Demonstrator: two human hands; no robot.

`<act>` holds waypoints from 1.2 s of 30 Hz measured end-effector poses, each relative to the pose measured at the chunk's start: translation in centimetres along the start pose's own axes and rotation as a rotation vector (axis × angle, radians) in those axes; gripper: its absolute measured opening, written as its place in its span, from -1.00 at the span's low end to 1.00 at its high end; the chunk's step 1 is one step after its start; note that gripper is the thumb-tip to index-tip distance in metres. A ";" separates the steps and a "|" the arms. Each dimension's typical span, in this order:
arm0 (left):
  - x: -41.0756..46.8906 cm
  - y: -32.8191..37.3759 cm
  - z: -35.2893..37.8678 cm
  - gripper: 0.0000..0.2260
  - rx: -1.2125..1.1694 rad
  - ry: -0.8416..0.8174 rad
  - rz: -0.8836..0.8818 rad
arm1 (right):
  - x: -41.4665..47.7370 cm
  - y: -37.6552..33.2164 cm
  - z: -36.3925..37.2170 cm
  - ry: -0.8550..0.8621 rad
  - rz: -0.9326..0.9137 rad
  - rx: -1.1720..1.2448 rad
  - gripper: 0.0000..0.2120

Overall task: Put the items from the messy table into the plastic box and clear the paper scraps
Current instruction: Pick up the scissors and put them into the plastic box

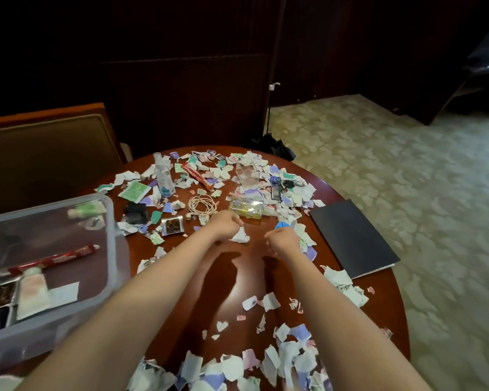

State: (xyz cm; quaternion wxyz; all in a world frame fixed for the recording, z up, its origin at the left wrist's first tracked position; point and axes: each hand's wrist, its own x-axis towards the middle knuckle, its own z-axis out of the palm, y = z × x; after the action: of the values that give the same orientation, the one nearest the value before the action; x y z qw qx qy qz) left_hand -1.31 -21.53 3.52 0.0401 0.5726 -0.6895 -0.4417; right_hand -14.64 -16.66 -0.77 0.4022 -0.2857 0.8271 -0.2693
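On the round wooden table point(246, 275), my left hand point(227, 225) pinches a crumpled white paper scrap point(241, 236) near the middle. My right hand point(283, 240) is curled shut just to its right, beside a blue cap point(282, 224); whether it holds anything I cannot tell. The clear plastic box point(112, 244) stands at the left with a red tube point(54, 259), sachets and a small green bottle point(86, 210) inside. Torn paper scraps point(266, 362) cover the near edge and the far half.
Among the far scraps lie a clear spray bottle point(164, 176), a coiled cord point(201, 204), a yellow-green bottle on its side point(246, 210), a black case point(136, 213), a foil snack packet point(172, 225), keys point(280, 184), a clear cup point(247, 173) and a red stick packet point(196, 176). A black folder point(350, 238) overhangs the right edge. A chair point(48, 153) stands behind left.
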 end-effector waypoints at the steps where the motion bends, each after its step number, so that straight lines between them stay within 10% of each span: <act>1: 0.9 0.5 0.5 -0.69 0.039 0.006 0.016 | 0.9 0.2 -0.5 0.038 -0.007 -0.038 -0.82; 20: 13.7 1.6 4.2 -0.54 0.908 0.081 0.220 | 8.8 0.8 -0.6 0.171 -0.182 -0.559 -0.50; 36: 11.4 1.5 3.2 -0.40 0.798 0.187 0.120 | 9.5 0.9 -1.8 0.150 -0.155 -0.581 -0.71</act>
State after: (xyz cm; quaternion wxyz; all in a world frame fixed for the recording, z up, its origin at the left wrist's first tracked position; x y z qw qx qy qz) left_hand -8.12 -29.22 -2.59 -0.0969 0.5398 -0.8322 -0.0824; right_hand -21.17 -22.24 -5.28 0.2198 -0.4302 0.8726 -0.0718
